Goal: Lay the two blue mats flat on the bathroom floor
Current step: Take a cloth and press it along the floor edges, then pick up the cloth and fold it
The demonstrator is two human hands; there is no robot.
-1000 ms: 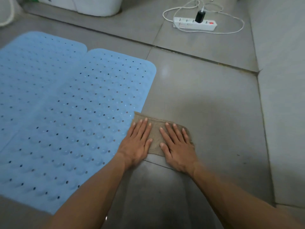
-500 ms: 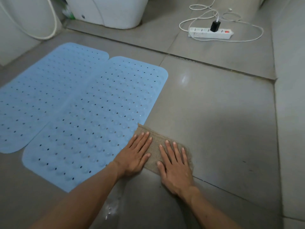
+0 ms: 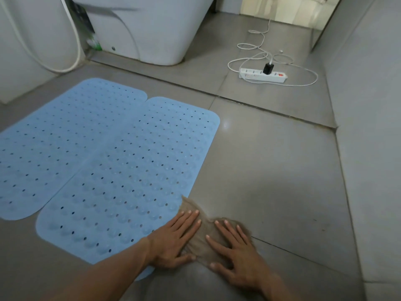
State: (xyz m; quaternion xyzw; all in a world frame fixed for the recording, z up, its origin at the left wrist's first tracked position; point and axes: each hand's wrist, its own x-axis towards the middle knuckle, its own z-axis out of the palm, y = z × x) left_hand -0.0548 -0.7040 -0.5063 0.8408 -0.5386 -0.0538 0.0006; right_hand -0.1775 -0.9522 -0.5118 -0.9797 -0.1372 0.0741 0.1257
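Two pale blue rubber mats, dotted with holes and raised bumps, lie flat side by side on the grey tiled floor (image 3: 271,170), filling the left half of the frame. We see the left mat (image 3: 58,144) and the right mat (image 3: 138,174) with long edges touching, their long axes running from lower left toward upper right, rounded corners pointing to the white toilet base (image 3: 152,31) at the top. At the lower centre, our left hand (image 3: 173,240) and right hand (image 3: 236,250) press flat, fingers straight and spread, on a small brown rumpled cloth (image 3: 201,233) lying over the right mat's near corner. A white power strip (image 3: 262,76) with its cord sits upper right.
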